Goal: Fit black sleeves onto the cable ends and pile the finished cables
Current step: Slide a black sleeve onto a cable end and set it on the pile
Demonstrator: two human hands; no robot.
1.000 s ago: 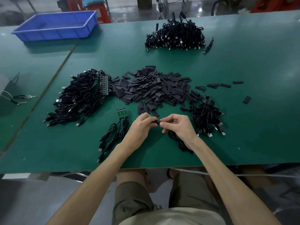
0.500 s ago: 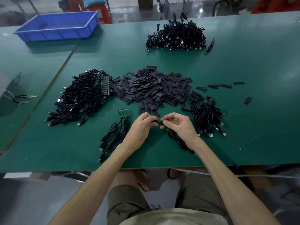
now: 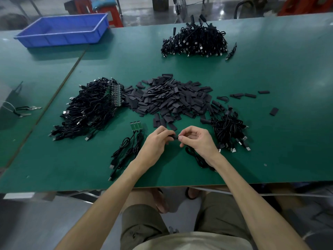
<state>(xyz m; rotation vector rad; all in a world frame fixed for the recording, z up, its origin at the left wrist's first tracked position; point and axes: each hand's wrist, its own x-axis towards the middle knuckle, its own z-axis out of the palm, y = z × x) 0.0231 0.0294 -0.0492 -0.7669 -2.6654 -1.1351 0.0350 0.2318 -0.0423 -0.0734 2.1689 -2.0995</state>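
Left hand pinches a short black tubular sleeve. Right hand pinches the end of a thin black cable, whose slack trails beneath the right wrist on the green surface. The sleeve's long axis runs left to right, in line with the cable end, and the fingertips nearly meet. Seating probably requires pushing along that axis. A small tangled black cable bundle lies just right of the right hand.
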